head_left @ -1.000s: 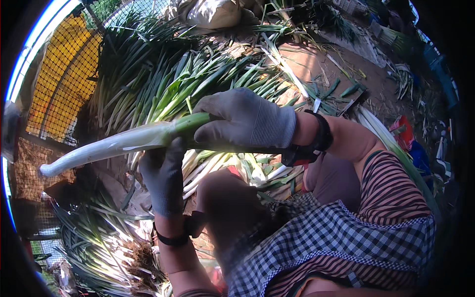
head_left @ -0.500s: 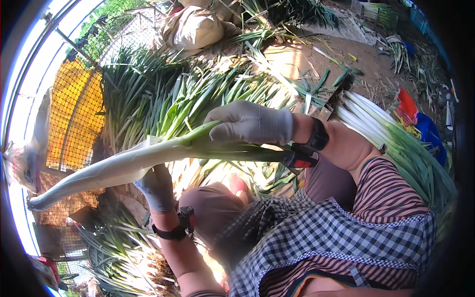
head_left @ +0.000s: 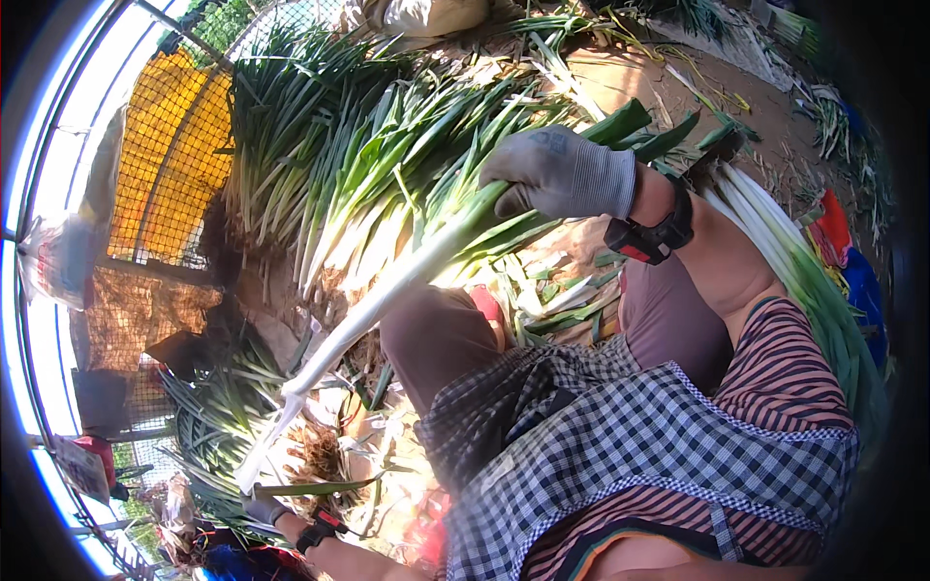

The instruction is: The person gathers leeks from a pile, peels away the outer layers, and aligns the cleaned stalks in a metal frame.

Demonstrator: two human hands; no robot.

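Observation:
My right hand [head_left: 564, 174], in a grey glove with a black and red watch at the wrist, grips the green leaves of a long leek [head_left: 387, 290]. Its white stalk slants down to the left over my knee. My left hand [head_left: 262, 507], also gloved, is low at the left, past the root end. It pinches a pale strip of outer skin [head_left: 260, 441] that hangs off the stalk's tip. A loose green leaf [head_left: 320, 487] lies by that hand.
A big heap of untrimmed leeks [head_left: 329, 165] lies ahead, against yellow netting [head_left: 165, 165]. A row of cleaned white leeks [head_left: 794, 261] runs along my right side. More leeks [head_left: 208, 407] and trimmings lie at lower left. A checked apron [head_left: 620, 445] covers my lap.
The leek has swung from nearly level to slanting steeply down-left. My left hand has slid off the stalk to the lower left, drawing a strip of skin with it.

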